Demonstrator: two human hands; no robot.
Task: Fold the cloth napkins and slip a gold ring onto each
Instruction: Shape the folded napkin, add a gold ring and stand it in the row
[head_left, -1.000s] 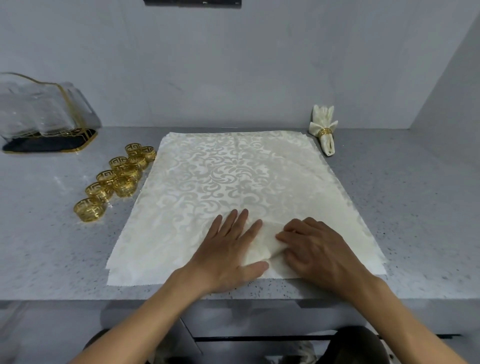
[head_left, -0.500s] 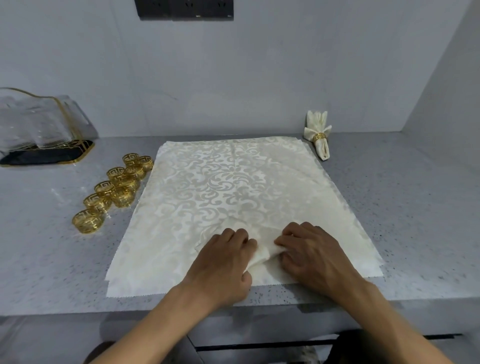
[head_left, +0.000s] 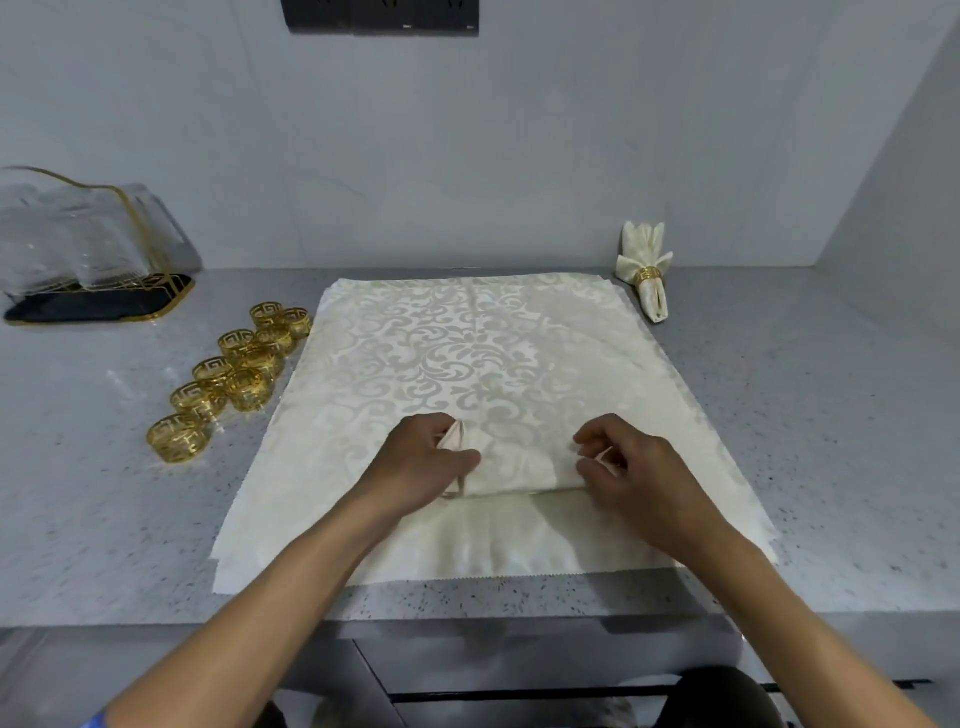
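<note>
Two hands, left (head_left: 423, 467) and right (head_left: 631, 467), apart, fingers curled, each pinching the folded napkin (head_left: 519, 462) end.

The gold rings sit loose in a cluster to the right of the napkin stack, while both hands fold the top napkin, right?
Not quite. The head view shows the loose gold rings to the left of the napkin stack, not the right. Both hands, left and right, do grip the top napkin mid-fold.
</note>
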